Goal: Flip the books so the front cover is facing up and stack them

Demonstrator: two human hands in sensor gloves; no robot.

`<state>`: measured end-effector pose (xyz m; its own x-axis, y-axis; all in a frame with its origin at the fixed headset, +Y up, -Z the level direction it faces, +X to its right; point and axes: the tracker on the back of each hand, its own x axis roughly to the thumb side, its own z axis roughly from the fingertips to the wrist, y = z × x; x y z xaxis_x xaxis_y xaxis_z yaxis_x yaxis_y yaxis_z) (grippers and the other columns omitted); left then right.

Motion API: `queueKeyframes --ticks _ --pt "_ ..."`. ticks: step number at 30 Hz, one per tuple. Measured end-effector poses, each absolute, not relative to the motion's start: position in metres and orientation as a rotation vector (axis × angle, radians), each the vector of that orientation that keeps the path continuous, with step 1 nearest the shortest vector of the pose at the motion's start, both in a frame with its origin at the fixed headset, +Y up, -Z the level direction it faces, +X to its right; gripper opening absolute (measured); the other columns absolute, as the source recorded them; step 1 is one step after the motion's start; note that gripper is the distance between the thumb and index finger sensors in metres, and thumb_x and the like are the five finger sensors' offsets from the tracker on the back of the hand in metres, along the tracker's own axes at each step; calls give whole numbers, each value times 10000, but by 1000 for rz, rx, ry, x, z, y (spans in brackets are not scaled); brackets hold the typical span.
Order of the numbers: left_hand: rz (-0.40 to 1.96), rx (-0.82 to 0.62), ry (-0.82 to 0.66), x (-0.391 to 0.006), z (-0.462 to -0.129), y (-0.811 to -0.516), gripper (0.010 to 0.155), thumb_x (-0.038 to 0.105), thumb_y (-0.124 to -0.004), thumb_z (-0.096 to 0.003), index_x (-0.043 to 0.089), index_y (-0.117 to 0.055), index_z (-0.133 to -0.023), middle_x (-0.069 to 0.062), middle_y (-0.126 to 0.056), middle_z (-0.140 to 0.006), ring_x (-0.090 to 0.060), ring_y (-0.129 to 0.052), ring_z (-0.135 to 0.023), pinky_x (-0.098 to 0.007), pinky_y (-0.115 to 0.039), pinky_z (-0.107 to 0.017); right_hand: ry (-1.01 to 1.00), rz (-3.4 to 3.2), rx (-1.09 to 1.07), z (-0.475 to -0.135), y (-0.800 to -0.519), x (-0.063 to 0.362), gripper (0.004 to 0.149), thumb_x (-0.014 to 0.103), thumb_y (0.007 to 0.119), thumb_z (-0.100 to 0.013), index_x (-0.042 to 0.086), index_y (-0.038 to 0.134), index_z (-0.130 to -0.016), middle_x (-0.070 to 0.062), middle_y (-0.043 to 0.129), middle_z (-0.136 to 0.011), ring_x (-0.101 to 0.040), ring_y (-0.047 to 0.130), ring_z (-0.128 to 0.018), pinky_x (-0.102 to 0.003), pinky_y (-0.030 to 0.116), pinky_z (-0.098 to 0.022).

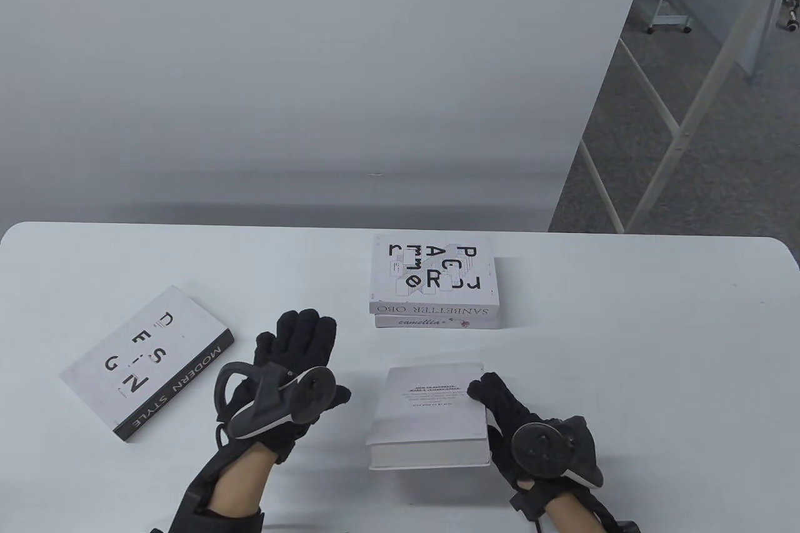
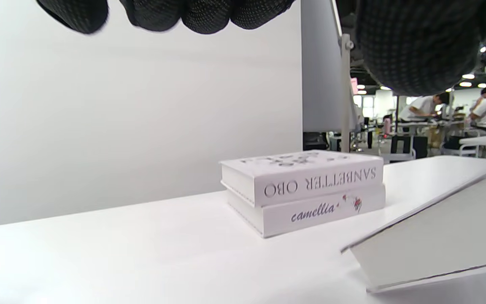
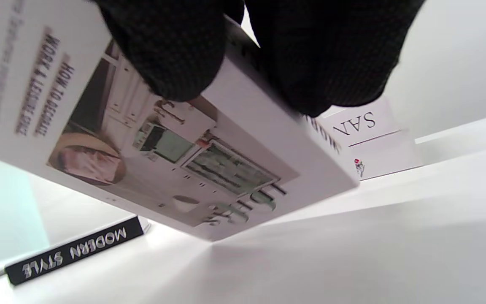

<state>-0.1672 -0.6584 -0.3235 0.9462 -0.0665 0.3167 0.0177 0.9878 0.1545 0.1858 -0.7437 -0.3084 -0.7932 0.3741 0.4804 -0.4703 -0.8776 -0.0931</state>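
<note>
Table view: a white hardback [image 1: 431, 417] is being gripped along its right edge by the right hand [image 1: 531, 427], fingers laid over the upper cover near the far right corner. The left hand [image 1: 294, 370] is being held flat and spread just left of the grip, touching nothing, probably waiting to receive the rising edge.

Right wrist view: the gripped edge is being lifted clear of the table [image 3: 352, 236], thumb and fingers [image 3: 171, 55] pinching the spine side. This looks like the start of a flip. The face now turned down is showing a colour interior photograph and large lettering, so it is judged to be the front cover. The face now up is carrying only small centred text lines, read as the back.

Beyond the grip, a stack of two books [image 1: 435, 283] is being kept as the target pile: "SANBETTER ORO" on top, "camellia" beneath, spines toward the hands. Far left of the grip, past the free hand, the "MODERN STYLE" book [image 1: 147, 364] is lying askew, lettered cover up, not yet stacked.

Left wrist view: the tilted cover [image 2: 445, 236] is being seen angled up, near the stack but apart from it.
</note>
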Motion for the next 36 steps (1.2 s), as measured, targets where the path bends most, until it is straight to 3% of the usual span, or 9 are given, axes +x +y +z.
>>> queueKeyframes --ticks 7,12,15,26,36 --pt "-62 142 -343 -172 -311 -633 1074 713 -759 -353 84 -364 -1129 -259 -325 -1141 -606 -261 -996 -760 -364 -656 -187 2319 379 -318 -744 200 712 405 795 -440 112 496 -1016 -313 780 -877 -346 1005 -653 -399 902 -433" --pt "-26 117 -349 -176 -305 -623 1089 721 -755 -351 68 -356 -1127 -275 -304 -1133 -616 -228 -974 -762 -334 -644 -76 2095 214 -332 -750 204 731 453 748 -479 -11 510 -991 -302 847 -809 -306 1052 -579 -363 933 -374" --pt "-12 173 -356 -179 -297 -611 1077 717 -762 -351 76 -380 -1128 -274 -318 -1135 -614 -241 -978 -762 -341 -645 -42 2006 131 -351 -750 201 737 485 710 -510 -53 513 -974 -279 865 -794 -278 1063 -565 -343 941 -363" --pt "15 137 -316 -197 -298 -606 1074 717 -767 -357 68 -392 -1126 -278 -343 -1132 -618 -258 -971 -758 -364 -643 138 1778 -228 -423 -747 160 742 551 656 -553 -75 544 -934 -227 907 -750 -206 1087 -521 -286 963 -331" --pt "71 115 -319 -209 -295 -601 1044 715 -770 -359 68 -468 -1122 -282 -380 -1129 -621 -281 -964 -750 -406 -646 203 1681 -409 -454 -752 127 749 561 620 -566 -95 548 -919 -208 921 -730 -176 1093 -512 -270 969 -325"
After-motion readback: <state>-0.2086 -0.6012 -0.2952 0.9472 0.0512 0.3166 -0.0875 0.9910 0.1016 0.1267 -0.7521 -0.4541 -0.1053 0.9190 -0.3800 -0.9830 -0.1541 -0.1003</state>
